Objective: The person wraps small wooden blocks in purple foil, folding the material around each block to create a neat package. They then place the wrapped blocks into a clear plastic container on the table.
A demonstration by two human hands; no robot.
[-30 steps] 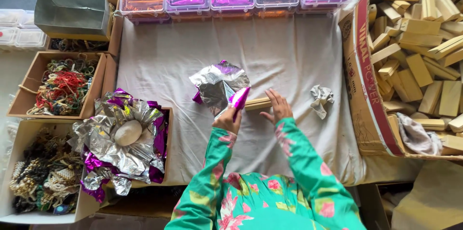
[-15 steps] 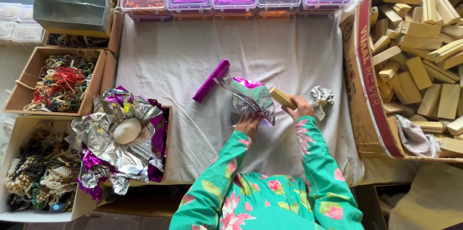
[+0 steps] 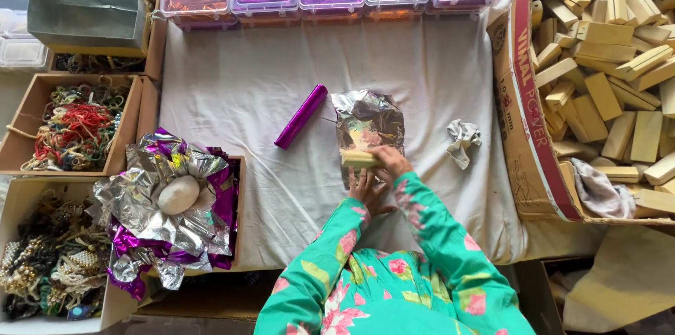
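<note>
Overhead view of a cloth-covered surface [image 3: 246, 82]. The right hand [image 3: 391, 162] rests its fingers closed over one end of a pale wooden block [image 3: 358, 158], which lies crosswise on the near edge of a sheet of silver foil [image 3: 368, 120] spread flat at the centre of the surface. The left hand [image 3: 365, 189], fingers extended and slightly spread, lies flat just below the block, touching the foil's near edge. A purple foil-wrapped stick [image 3: 301, 116] lies diagonally just left of the sheet, a crumpled scrap of wrapper [image 3: 463, 141] to its right. A cardboard box of unwrapped wooden blocks [image 3: 524, 131] stands at far right.
</note>
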